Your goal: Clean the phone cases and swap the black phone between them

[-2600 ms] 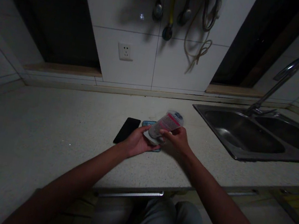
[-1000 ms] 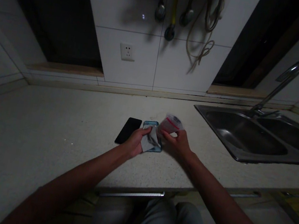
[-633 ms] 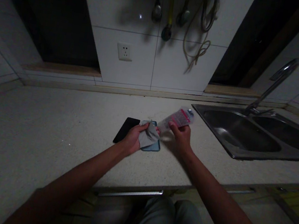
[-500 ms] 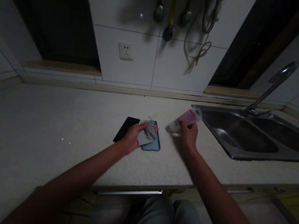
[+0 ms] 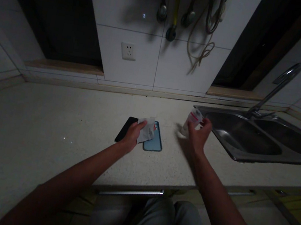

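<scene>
My left hand [image 5: 132, 135] is closed on a thin light-grey cloth [image 5: 148, 129], thumb on top; small dark marks show on it. Under and beside the cloth lie a black phone [image 5: 124, 129] on the left and a light-blue phone case [image 5: 154, 143] on the right, each partly covered by my hand or the cloth. To the right, my right hand [image 5: 199, 135] grips a translucent plastic bag [image 5: 189, 123] with a red strip near its top. The bag is held upright at the counter, close to the sink's left corner; its contents are unclear.
The pale counter [image 5: 51, 123] runs along a tiled wall. A steel double sink [image 5: 235, 154] with a tall tap [image 5: 276, 86] is at the right. A socket [image 5: 128, 51], hoses and a hanging cord [image 5: 202, 56] are on the wall. A metal handle [image 5: 130, 193] lies below the counter edge.
The bag has gone from slanting to more upright, and my right hand has shifted slightly right with its fingers around the top. The cloth now lies flatter in my left hand, showing more of the case.
</scene>
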`<action>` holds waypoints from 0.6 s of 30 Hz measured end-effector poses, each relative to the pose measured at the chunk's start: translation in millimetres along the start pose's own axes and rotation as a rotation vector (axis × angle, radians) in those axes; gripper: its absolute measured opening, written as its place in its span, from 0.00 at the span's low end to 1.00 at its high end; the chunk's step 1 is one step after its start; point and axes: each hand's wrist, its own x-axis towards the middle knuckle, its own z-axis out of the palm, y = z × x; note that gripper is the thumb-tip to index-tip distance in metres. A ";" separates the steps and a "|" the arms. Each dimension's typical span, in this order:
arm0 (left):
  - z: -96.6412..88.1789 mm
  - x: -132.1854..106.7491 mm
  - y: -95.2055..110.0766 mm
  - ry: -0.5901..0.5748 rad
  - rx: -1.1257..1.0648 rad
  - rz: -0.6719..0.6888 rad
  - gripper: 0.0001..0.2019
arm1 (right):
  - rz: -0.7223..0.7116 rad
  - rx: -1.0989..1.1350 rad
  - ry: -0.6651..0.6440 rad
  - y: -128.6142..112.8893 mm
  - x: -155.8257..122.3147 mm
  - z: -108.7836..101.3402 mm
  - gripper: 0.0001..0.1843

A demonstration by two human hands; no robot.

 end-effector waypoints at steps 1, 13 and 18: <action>0.0 0.3 -0.8 0.000 0.005 0.001 0.09 | -0.057 0.000 0.121 -4.4 -0.4 -1.3 0.26; 10.4 -6.1 -13.9 -0.149 0.301 0.178 0.23 | -0.026 0.505 -0.903 -50.0 -59.1 28.8 0.27; 9.3 -7.2 -13.9 -0.314 0.480 0.352 0.22 | 0.232 0.629 -0.794 -53.0 -53.6 29.0 0.17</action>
